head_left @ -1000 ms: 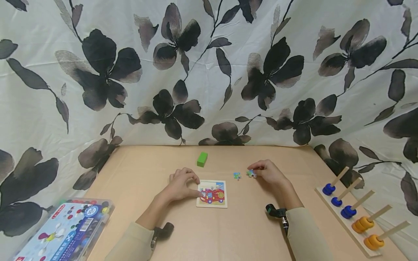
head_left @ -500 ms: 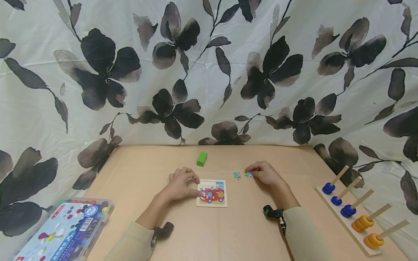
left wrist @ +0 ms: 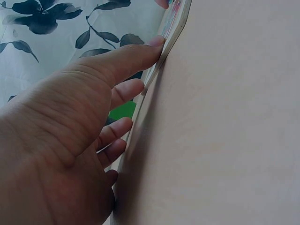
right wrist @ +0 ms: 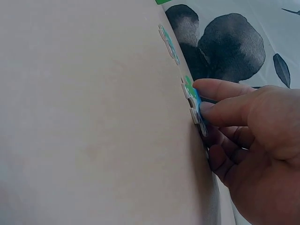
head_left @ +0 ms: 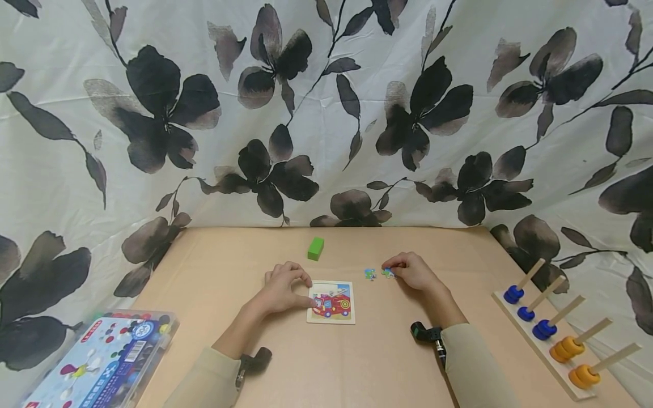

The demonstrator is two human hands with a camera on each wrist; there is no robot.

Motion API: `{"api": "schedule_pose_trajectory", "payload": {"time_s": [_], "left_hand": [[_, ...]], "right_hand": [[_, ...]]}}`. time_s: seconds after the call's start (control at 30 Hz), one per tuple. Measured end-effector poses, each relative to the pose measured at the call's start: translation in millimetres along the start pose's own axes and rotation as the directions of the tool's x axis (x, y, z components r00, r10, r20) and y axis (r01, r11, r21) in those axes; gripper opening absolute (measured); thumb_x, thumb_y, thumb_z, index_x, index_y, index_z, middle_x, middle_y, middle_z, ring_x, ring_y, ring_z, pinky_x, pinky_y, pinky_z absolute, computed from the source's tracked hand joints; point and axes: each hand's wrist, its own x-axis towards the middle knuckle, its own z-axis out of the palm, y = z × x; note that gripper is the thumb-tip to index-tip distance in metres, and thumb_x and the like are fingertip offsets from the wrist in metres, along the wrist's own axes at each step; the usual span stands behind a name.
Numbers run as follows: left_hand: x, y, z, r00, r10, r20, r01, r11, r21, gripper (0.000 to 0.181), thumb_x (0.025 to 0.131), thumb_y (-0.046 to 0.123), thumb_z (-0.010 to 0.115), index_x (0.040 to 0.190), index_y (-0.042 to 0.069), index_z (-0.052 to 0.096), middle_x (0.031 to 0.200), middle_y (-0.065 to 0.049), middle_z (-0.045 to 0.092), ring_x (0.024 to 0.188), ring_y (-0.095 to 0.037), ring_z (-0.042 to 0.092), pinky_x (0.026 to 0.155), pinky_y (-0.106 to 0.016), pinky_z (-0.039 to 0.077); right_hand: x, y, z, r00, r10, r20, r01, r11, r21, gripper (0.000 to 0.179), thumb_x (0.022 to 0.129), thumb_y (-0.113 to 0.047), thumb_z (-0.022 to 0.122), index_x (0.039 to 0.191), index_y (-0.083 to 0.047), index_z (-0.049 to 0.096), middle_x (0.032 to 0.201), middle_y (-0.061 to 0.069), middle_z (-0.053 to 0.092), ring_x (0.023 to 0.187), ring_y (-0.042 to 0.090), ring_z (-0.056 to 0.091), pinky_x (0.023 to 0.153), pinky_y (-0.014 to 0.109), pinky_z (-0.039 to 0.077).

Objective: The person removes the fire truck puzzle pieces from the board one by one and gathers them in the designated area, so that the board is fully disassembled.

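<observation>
My left hand [head_left: 279, 289] had its thumb and index fingertip against the left side of a square, pale-framed puzzle board with a red vehicle picture [head_left: 331, 310]; its fingers were relaxed, not clenched. The board lay on the tan tabletop [head_left: 329, 362] in front of me.

With my right hand [head_left: 417, 272] I pinched a small blue-and-green jigsaw piece [head_left: 387, 272] between thumb and index finger, beyond the board and to its right (I could not tell whether it was lifted off the surface). A second small jigsaw piece, blue and green [head_left: 370, 275], lay just left of it, apart from my fingers.

Other items noted: a green rectangular block [head_left: 316, 249] stood past the board; a clear plastic box with a blue printed cover [head_left: 97, 354] sat at left; a wooden rack with slanting pegs and blue and orange rings [head_left: 539, 347] was at right.
</observation>
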Motion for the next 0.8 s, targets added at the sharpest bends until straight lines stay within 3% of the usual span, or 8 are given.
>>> {"api": "schedule_pose_trajectory", "payload": {"time_s": [0.4,0.8], "left_hand": [[0.6,-0.7,1.3,1.000,0.015,0.007,-0.015,1.000,0.009,0.039,0.070,0.050,0.092,0.097,0.032,0.071,0.129,0.001,0.057,0.124,-0.029,0.042,0.101,-0.050,0.024],[0.1,-0.3,0.5,1.000,0.016,-0.004,-0.016,1.000,0.000,0.040,0.069,0.051,0.093,0.096,0.032,0.071,0.129,0.002,0.056,0.123,-0.028,0.043,0.100,-0.051,0.024]], "right_hand": [[-0.6,5.4,-1.3,0.998,-0.067,0.003,0.067,0.997,-0.037,0.021,0.095,0.004,0.067,0.107,-0.006,0.080,0.103,0.009,0.074,0.092,0.019,0.062,0.080,0.031,0.048],[0.6,2.9,-1.3,0.999,-0.042,-0.015,0.041,0.998,-0.037,0.021,0.096,0.002,0.066,0.111,-0.005,0.079,0.108,0.011,0.073,0.092,0.021,0.060,0.081,0.034,0.049]]}}
